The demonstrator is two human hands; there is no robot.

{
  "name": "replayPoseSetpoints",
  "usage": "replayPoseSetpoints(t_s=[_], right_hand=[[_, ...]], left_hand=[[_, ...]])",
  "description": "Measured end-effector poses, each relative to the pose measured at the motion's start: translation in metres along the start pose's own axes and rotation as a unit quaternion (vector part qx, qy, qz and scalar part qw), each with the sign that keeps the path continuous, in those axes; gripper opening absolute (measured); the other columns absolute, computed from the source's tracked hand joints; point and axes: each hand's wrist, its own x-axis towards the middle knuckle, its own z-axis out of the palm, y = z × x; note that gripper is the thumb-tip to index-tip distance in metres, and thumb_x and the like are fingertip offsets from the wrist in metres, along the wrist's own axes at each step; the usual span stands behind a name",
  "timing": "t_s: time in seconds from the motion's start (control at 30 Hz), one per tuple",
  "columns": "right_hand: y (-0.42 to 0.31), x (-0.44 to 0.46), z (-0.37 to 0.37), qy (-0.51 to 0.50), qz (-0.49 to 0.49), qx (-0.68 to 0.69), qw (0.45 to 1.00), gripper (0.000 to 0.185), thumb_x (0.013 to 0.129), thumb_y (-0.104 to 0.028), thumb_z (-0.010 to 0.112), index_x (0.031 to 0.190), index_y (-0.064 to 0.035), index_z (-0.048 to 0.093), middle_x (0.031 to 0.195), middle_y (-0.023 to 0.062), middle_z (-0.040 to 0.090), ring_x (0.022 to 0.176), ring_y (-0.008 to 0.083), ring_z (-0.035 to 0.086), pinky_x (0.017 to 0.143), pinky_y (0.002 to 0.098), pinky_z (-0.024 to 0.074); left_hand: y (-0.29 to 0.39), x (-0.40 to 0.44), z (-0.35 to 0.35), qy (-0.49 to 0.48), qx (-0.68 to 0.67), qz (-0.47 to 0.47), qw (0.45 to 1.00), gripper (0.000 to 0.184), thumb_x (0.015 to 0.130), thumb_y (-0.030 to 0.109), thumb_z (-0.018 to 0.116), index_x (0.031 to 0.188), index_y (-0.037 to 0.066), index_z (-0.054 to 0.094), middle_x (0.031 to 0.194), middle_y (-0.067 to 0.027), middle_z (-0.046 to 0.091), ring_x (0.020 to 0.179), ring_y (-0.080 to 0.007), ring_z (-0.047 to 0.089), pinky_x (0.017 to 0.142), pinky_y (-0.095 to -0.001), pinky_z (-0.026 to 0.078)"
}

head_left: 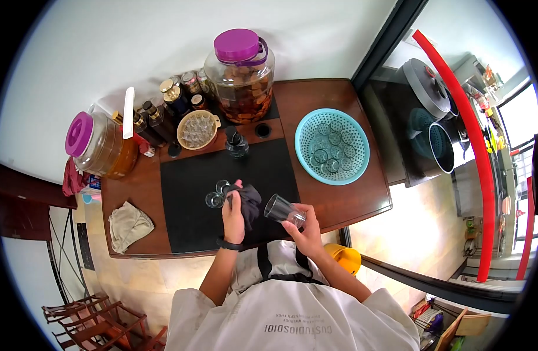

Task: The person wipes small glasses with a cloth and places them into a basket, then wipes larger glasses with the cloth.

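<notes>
My left hand (234,221), with a black band at the wrist, is closed on a dark grey cloth (249,206) above the black mat. Just beyond it on the mat are small clear glasses (214,199), partly hidden by the hand and cloth. My right hand (307,231) grips a clear drinking glass (282,210) near its base. The glass is tilted, its mouth pointing up and left toward the cloth, but apart from it. Beyond and to the right, a light blue plastic colander (361,158) holds several clear glasses (333,140).
Farther back stand a large purple-lidded jar (238,45), another purple-lidded jar (78,133), a small dark bottle (236,143), a beige basket (216,119) and several bottles (159,120). A folded beige cloth (129,226) lies at the table's left end. A glass partition with a dark frame (386,44) stands right.
</notes>
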Motion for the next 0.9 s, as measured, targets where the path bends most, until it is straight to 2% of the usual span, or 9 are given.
replayPoseSetpoints(t_s=[0.03,0.07,0.13,0.2,0.23,0.37,0.53,0.8,0.9], right_hand=[[0.000,-0.001,-0.001,-0.013,0.007,-0.007,1.000,0.047,0.087,-0.016,0.071,0.122,-0.0011,0.044,0.087,0.0038,0.058,0.077,0.0088,0.054,0.071,0.0244,0.0458],[0.000,-0.002,-0.001,-0.026,0.015,-0.014,0.999,0.046,0.088,-0.014,0.069,0.123,-0.0016,0.043,0.088,0.0024,0.056,0.078,0.0078,0.052,0.071,0.0235,0.0444],[0.003,-0.003,-0.003,-0.028,0.016,-0.016,0.999,0.046,0.088,-0.014,0.070,0.123,-0.0015,0.043,0.087,0.0026,0.056,0.078,0.0078,0.052,0.071,0.0235,0.0442],[0.007,-0.003,-0.003,-0.033,0.016,-0.017,0.999,0.046,0.087,-0.013,0.070,0.123,-0.0014,0.043,0.086,0.0027,0.056,0.077,0.0077,0.052,0.070,0.0235,0.0439],[0.009,-0.003,-0.003,-0.018,0.005,-0.022,1.000,0.047,0.086,-0.016,0.072,0.121,-0.0010,0.044,0.082,0.0029,0.058,0.072,0.0083,0.053,0.067,0.0242,0.0445],[0.009,-0.001,-0.006,0.009,-0.007,-0.041,0.999,0.048,0.085,-0.020,0.073,0.119,-0.0005,0.047,0.077,0.0032,0.060,0.068,0.0089,0.055,0.064,0.0249,0.0456],[0.014,-0.002,-0.012,0.033,-0.005,-0.015,0.999,0.048,0.085,-0.018,0.073,0.121,-0.0003,0.046,0.083,0.0038,0.060,0.073,0.0093,0.056,0.069,0.0249,0.0473],[0.009,-0.004,-0.020,0.052,0.005,0.030,0.998,0.048,0.086,-0.015,0.071,0.122,0.0005,0.045,0.102,0.0084,0.060,0.090,0.0119,0.057,0.082,0.0257,0.0478],[0.011,-0.008,-0.024,0.045,-0.009,-0.017,0.999,0.050,0.085,-0.013,0.073,0.123,0.0013,0.044,0.106,0.0116,0.061,0.093,0.0142,0.059,0.082,0.0284,0.0498]], left_hand=[[-0.003,0.002,-0.007,-0.001,0.264,0.149,0.953,0.032,0.100,0.028,0.049,0.117,0.004,0.060,0.132,-0.0197,0.054,0.107,-0.0234,0.058,0.093,-0.0311,0.043],[-0.007,0.002,-0.013,-0.002,0.504,0.284,0.816,0.027,0.098,0.028,0.054,0.113,0.008,0.064,0.131,-0.0222,0.053,0.096,-0.0219,0.062,0.084,-0.0286,0.047],[0.025,-0.011,0.014,-0.002,0.551,0.293,0.781,0.024,0.096,0.028,0.056,0.108,0.010,0.066,0.116,-0.0225,0.061,0.085,-0.0284,0.066,0.072,-0.0333,0.052],[0.037,-0.009,0.014,-0.032,0.730,0.267,0.628,0.021,0.094,0.027,0.058,0.105,0.012,0.066,0.091,-0.0179,0.067,0.071,-0.0336,0.066,0.058,-0.0408,0.052],[0.041,-0.008,0.017,-0.029,0.722,0.309,0.618,0.020,0.093,0.028,0.059,0.106,0.013,0.065,0.072,-0.0144,0.065,0.062,-0.0345,0.063,0.053,-0.0436,0.050],[0.057,-0.019,0.033,-0.072,0.755,0.239,0.607,0.020,0.095,0.025,0.055,0.109,0.013,0.063,0.074,-0.0146,0.067,0.064,-0.0355,0.064,0.056,-0.0430,0.051],[0.055,-0.027,0.053,-0.121,0.667,0.365,0.638,0.020,0.089,0.020,0.064,0.107,0.013,0.064,0.082,-0.0107,0.060,0.070,-0.0312,0.063,0.058,-0.0383,0.050],[0.049,-0.023,0.075,-0.214,0.628,0.462,0.588,0.023,0.082,0.019,0.070,0.105,0.014,0.066,0.086,-0.0025,0.056,0.082,-0.0217,0.057,0.068,-0.0346,0.048],[0.038,-0.018,0.075,-0.246,0.584,0.424,0.647,0.023,0.085,0.017,0.067,0.108,0.012,0.066,0.084,-0.0039,0.063,0.080,-0.0239,0.061,0.074,-0.0367,0.047]])
